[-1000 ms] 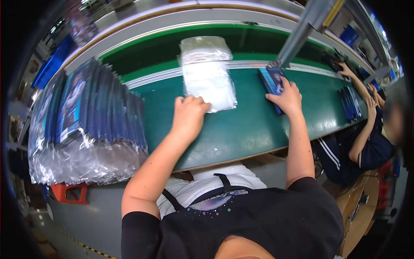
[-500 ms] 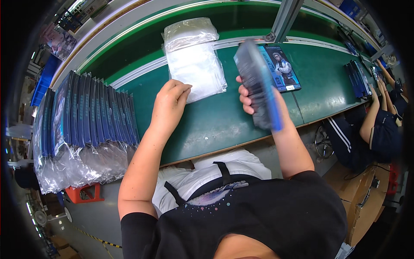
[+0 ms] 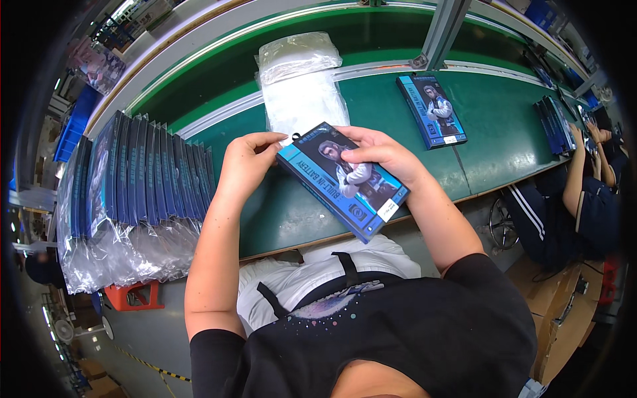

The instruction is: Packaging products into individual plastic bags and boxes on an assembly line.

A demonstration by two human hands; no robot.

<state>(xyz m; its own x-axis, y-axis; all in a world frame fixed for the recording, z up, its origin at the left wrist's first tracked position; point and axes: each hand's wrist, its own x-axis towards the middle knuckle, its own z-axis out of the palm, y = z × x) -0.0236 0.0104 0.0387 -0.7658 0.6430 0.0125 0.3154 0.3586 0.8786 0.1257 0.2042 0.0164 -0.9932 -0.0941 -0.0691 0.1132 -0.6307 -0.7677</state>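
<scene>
My right hand (image 3: 388, 154) grips a flat black and blue retail box (image 3: 346, 179), thumb on its printed front, tilted over the near part of the bench. Close to the box's upper left corner, with its small black hang tab, my left hand (image 3: 255, 159) pinches the lower edge of the clear plastic bags (image 3: 302, 103). These bags lie in a flat stack in front of me, folded at the far end. Another box of the same kind (image 3: 432, 111) lies face up to the right on the green bench.
A long row of bagged boxes (image 3: 149, 172) stands upright at the left, loose plastic hanging toward me. A metal post (image 3: 441, 33) rises behind the bench (image 3: 292, 215). At the far right, another person's hands (image 3: 587, 142) work beside more boxes (image 3: 554, 126). An orange stool (image 3: 135, 296) stands below left.
My right hand has brought the box left and turned its printed front up, next to my left hand. My left hand stays at the near edge of the bags.
</scene>
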